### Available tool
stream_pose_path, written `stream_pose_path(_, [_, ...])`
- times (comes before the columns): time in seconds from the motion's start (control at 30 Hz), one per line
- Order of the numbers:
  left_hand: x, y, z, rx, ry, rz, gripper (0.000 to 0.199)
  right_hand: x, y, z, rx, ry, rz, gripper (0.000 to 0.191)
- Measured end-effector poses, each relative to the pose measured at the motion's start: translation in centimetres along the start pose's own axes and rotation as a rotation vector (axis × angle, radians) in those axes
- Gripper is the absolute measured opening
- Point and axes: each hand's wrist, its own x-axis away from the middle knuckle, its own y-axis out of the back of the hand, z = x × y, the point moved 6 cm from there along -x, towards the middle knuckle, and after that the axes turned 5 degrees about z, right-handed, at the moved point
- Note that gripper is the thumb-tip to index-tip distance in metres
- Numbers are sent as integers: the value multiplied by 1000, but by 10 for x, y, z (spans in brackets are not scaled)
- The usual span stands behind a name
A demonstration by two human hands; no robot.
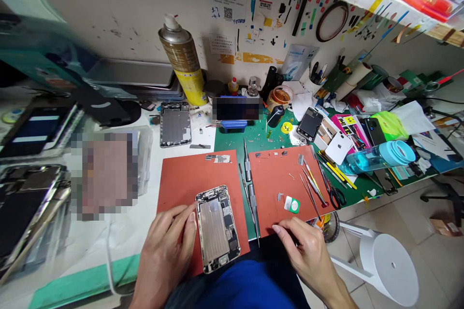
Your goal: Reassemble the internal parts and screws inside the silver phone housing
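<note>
An opened phone body point(216, 228) lies with its inner metal plate up on the left red mat point(188, 178). My left hand point(167, 245) rests against the phone's left edge, index fingertip touching its upper left side. My right hand point(303, 247) lies on the near edge of the right red mat point(275, 178), fingers curled loosely and holding nothing that I can see. Two screwdrivers point(250, 188) lie in the gap between the mats. Tweezers point(311, 186), a small green and white pad point(292, 204) and tiny screws sit on the right mat.
A second phone housing point(175, 124) lies at the back, beside a tall spray can point(183, 60). Scissors point(335, 193), a blue water bottle point(380, 155), phones and tool clutter fill the right side. Stacked phone parts point(25, 203) sit left. A white stool point(389, 263) stands right of the bench.
</note>
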Motion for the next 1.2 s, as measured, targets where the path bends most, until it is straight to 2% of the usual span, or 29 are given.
stream_pose_path(1.2, [-1,3,-2,1,11,-5,31,0,-4,0,25,8,23,22])
